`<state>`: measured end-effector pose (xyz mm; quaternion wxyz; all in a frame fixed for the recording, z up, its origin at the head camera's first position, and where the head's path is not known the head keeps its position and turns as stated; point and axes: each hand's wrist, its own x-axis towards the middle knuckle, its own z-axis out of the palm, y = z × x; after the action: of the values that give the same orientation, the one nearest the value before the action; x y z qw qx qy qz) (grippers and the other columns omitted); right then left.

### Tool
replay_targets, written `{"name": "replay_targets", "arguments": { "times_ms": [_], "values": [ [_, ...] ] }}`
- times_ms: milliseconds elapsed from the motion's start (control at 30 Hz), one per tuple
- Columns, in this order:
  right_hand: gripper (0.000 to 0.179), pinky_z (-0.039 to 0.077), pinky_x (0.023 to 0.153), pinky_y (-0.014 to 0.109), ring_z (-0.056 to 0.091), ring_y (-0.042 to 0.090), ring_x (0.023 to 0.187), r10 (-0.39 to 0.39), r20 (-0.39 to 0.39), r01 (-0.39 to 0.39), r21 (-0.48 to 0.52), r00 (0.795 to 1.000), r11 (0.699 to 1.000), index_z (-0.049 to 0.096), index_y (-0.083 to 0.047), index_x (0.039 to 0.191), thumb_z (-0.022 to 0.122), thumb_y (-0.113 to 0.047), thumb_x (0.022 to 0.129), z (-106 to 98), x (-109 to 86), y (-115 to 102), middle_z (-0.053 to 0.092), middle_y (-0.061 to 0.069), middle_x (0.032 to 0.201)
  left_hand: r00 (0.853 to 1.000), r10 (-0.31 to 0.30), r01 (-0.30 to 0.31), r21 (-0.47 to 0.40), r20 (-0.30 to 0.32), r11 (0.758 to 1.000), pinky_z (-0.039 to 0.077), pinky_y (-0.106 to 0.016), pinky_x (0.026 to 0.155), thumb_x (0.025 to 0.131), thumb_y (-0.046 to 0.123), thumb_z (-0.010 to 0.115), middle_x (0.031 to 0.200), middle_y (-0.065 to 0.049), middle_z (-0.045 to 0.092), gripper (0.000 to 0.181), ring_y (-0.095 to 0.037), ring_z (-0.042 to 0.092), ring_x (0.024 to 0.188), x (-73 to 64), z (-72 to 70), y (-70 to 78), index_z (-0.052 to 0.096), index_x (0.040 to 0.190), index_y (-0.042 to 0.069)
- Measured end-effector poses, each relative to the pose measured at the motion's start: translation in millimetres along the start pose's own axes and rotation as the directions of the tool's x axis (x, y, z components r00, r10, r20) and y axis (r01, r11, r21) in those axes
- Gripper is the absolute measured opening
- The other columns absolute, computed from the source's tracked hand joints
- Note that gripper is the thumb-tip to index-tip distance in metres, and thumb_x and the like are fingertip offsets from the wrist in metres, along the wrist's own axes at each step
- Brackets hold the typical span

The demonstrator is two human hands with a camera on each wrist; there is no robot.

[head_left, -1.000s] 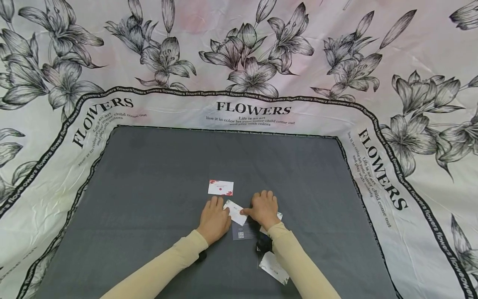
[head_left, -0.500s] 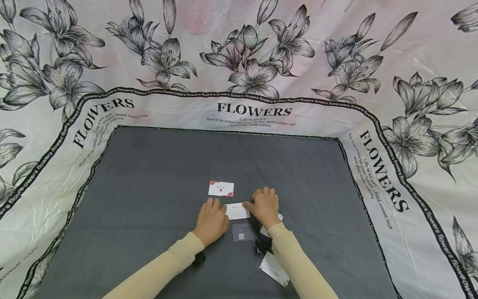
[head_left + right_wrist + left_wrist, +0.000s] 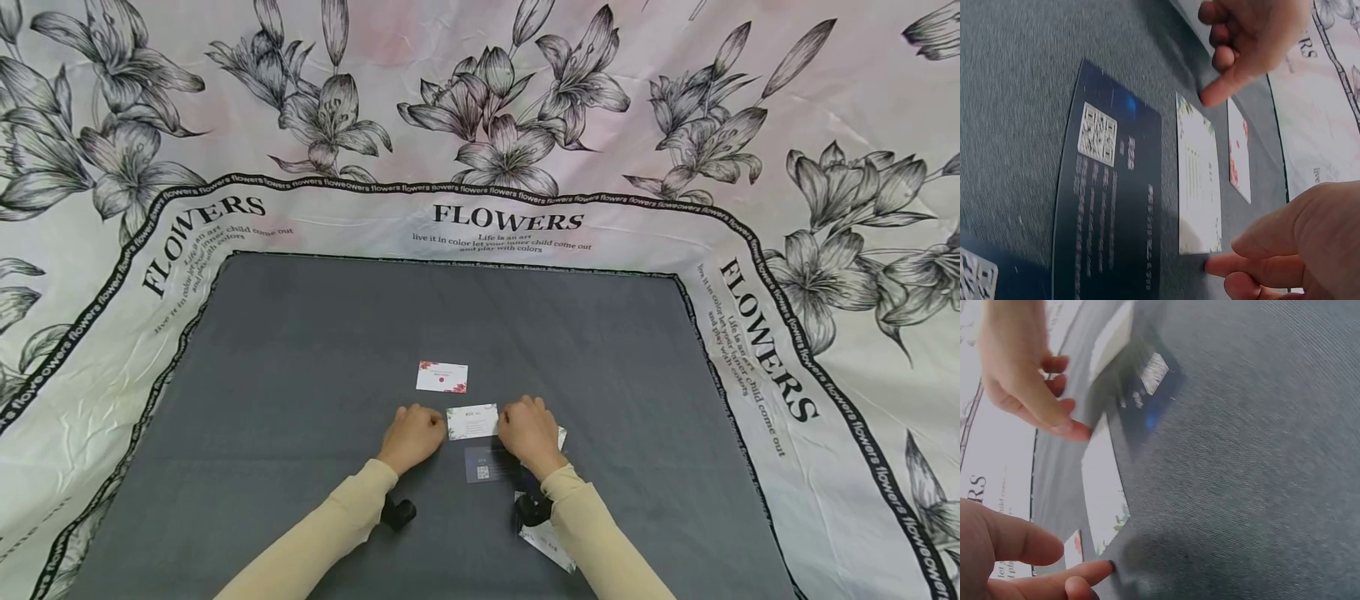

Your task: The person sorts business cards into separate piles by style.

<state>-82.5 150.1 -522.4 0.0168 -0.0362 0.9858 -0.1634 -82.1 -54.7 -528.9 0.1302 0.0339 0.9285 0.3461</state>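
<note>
A white business card with green leaf corners lies flat on the grey cloth between the two hands. My left hand is just off its left end; thumb and index finger are spread apart with nothing between them. At the opposite end is my right hand, thumb and index finger beside the card's short edge, holding nothing. Just beyond lies a white card with red flowers. Nearer the body is a dark blue card with a QR code, partly hidden by the right hand in the head view.
Another white card lies by the right forearm, partly covered. A further card corner shows beside the right hand. Black wrist cameras hang under both wrists. A white flower-printed border surrounds the grey cloth.
The leaf-cornered card has turned from slanted to nearly level, in line below the red-flowered card. Both hands have let go of it; the left has drawn back leftward, the right slightly toward the body.
</note>
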Motion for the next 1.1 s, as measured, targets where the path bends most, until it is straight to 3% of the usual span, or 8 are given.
{"name": "replay_targets", "arguments": {
  "times_ms": [100, 200, 267, 333, 533, 733, 867, 1100],
  "values": [
    [0.041, 0.034, 0.055, 0.035, 0.045, 0.025, 0.067, 0.034, 0.034, -0.036, 0.055, 0.999, 0.998, 0.052, -0.015, 0.051, 0.06, -0.011, 0.091, 3, 0.8, -2, 0.056, 0.008, 0.07, 0.999, -0.031, 0.031, -0.03, 0.014, 0.999, 0.034, -0.033, 0.063, 0.094, 0.016, 0.053, 0.071, -0.006, 0.062, 0.033, -0.023, 0.044, 0.075, 0.3, 0.8, 4.1, 0.069, 0.066, 0.011],
    [0.039, 0.032, 0.055, 0.033, 0.047, 0.024, 0.07, 0.077, 0.066, -0.084, 0.102, 0.995, 0.991, 0.053, -0.017, 0.051, 0.059, -0.013, 0.09, 4, 2.5, -4, 0.056, 0.005, 0.069, 0.999, -0.03, 0.03, -0.024, 0.01, 0.999, 0.037, -0.034, 0.066, 0.094, 0.018, 0.056, 0.088, -0.011, 0.069, 0.026, -0.023, 0.046, 0.08, -0.9, 4.6, 7.2, 0.078, 0.089, 0.006],
    [0.038, 0.032, 0.054, 0.032, 0.046, 0.023, 0.07, 0.104, 0.083, -0.114, 0.127, 0.991, 0.985, 0.055, -0.019, 0.051, 0.059, -0.014, 0.089, 4, 3.7, -4, 0.055, 0.003, 0.068, 0.999, -0.038, 0.039, -0.025, 0.013, 0.999, 0.039, -0.035, 0.068, 0.094, 0.019, 0.057, 0.1, -0.014, 0.069, 0.029, -0.023, 0.046, 0.083, -1.1, 7.3, 8.1, 0.078, 0.107, 0.004],
    [0.038, 0.031, 0.051, 0.031, 0.046, 0.021, 0.066, 0.116, 0.086, -0.127, 0.143, 0.99, 0.982, 0.055, -0.02, 0.051, 0.06, -0.015, 0.088, 3, 4.7, -4, 0.053, 0.002, 0.066, 0.999, -0.049, 0.049, -0.028, 0.014, 0.998, 0.041, -0.038, 0.071, 0.093, 0.02, 0.058, 0.107, -0.017, 0.069, 0.033, -0.025, 0.047, 0.086, -0.4, 8.9, 8.4, 0.075, 0.114, 0.002],
    [0.034, 0.028, 0.046, 0.029, 0.043, 0.019, 0.059, 0.133, 0.105, -0.15, 0.17, 0.986, 0.974, 0.056, -0.018, 0.051, 0.06, -0.013, 0.085, 1, 6.1, -5, 0.05, 0.001, 0.063, 0.995, -0.095, 0.096, -0.083, 0.011, 0.992, 0.046, -0.045, 0.082, 0.091, 0.019, 0.062, 0.118, -0.016, 0.072, 0.031, -0.028, 0.051, 0.095, 4.9, 10.6, 5.0, 0.075, 0.112, 0.001],
    [0.01, 0.047, 0.067, 0.04, 0.055, 0.026, 0.084, 0.164, 0.115, -0.174, 0.078, 0.98, 0.982, 0.076, -0.016, 0.082, 0.072, -0.024, 0.085, 5, 6.8, -6, 0.065, 0.005, 0.087, 0.992, -0.126, 0.123, -0.128, -0.012, 0.984, 0.043, -0.043, 0.085, 0.089, 0.018, 0.066, 0.111, -0.015, 0.073, 0.024, -0.028, 0.052, 0.095, 8.1, 13.2, 1.1, 0.077, 0.105, 0.003],
    [0.026, 0.047, 0.08, 0.046, 0.055, 0.03, 0.092, 0.151, 0.062, -0.15, -0.028, 0.987, 0.988, 0.074, -0.009, 0.096, 0.08, -0.031, 0.084, 12, 6.4, -5, 0.064, 0.01, 0.093, 0.991, -0.132, 0.127, -0.138, -0.026, 0.982, 0.044, -0.043, 0.083, 0.088, 0.018, 0.068, 0.109, -0.014, 0.073, 0.021, -0.027, 0.052, 0.094, 8.0, 16.2, 0.0, 0.078, 0.102, 0.005],
    [0.043, 0.045, 0.077, 0.044, 0.052, 0.031, 0.093, 0.077, -0.029, -0.08, -0.093, 0.997, 0.992, 0.07, -0.009, 0.121, 0.081, -0.03, 0.085, 16, 3.7, -8, 0.065, 0.014, 0.103, 0.99, -0.135, 0.129, -0.14, -0.034, 0.982, 0.044, -0.043, 0.082, 0.087, 0.017, 0.067, 0.107, -0.014, 0.071, 0.022, -0.027, 0.05, 0.094, 9.6, 16.9, -0.1, 0.077, 0.102, 0.005]
  ]
}}
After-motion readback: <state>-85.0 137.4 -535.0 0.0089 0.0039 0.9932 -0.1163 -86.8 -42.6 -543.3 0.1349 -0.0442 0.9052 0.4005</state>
